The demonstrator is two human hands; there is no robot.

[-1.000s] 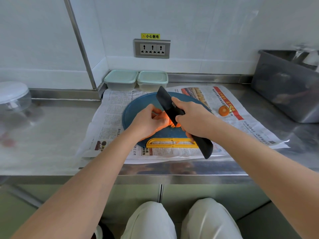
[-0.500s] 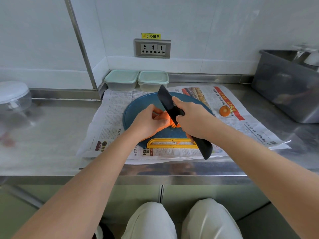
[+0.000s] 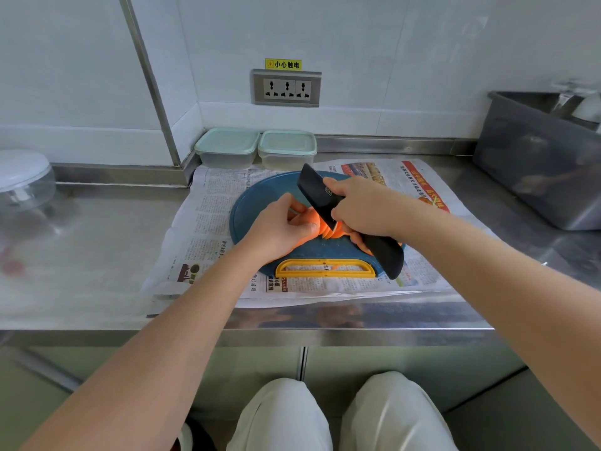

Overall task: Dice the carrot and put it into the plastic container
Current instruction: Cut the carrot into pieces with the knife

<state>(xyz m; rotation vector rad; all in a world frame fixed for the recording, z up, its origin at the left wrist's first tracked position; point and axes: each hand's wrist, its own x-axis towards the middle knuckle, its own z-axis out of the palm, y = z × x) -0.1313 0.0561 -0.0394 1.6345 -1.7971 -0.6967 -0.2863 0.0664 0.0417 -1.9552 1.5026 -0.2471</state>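
An orange carrot [image 3: 325, 227] lies on the round blue cutting board [image 3: 260, 203], partly cut into thin slices. My left hand [image 3: 279, 227] grips the uncut part with curled fingers. My right hand [image 3: 364, 206] grips a black knife [image 3: 317, 190], its blade tilted down into the carrot beside my left fingers. Two lidded plastic containers [image 3: 227, 148] [image 3: 287, 149] stand side by side against the back wall, behind the board. My hands hide much of the carrot.
Newspaper [image 3: 201, 222] covers the steel counter under the board. The board's yellow handle [image 3: 325, 270] faces me. A clear lidded bowl [image 3: 22, 180] stands far left, a grey metal bin [image 3: 540, 164] far right. A wall socket [image 3: 287, 88] sits above the containers.
The knife has worked a little further left along the carrot, leaving more slices to its right. The carrot end on the newspaper is now hidden behind my right forearm.
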